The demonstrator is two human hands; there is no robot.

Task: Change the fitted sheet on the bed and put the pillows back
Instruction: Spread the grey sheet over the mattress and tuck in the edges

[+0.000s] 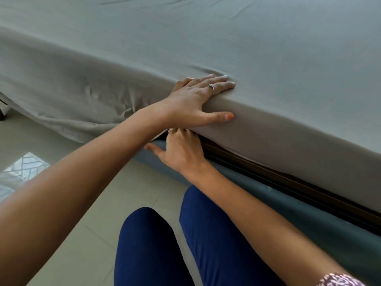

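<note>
Grey fitted sheet point(247, 48) lies smooth across the mattress top; its left side hangs loose, wrinkled.

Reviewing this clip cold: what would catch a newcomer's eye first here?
The left hand, wearing a ring, presses flat over the mattress edge at centre frame, on the grey fitted sheet. Just beneath it, the right hand reaches under the mattress, fingers hidden. To the left, the sheet hangs loose and wrinkled toward the floor.

open floor point(61, 203) left, bed frame point(288, 205) right
</note>
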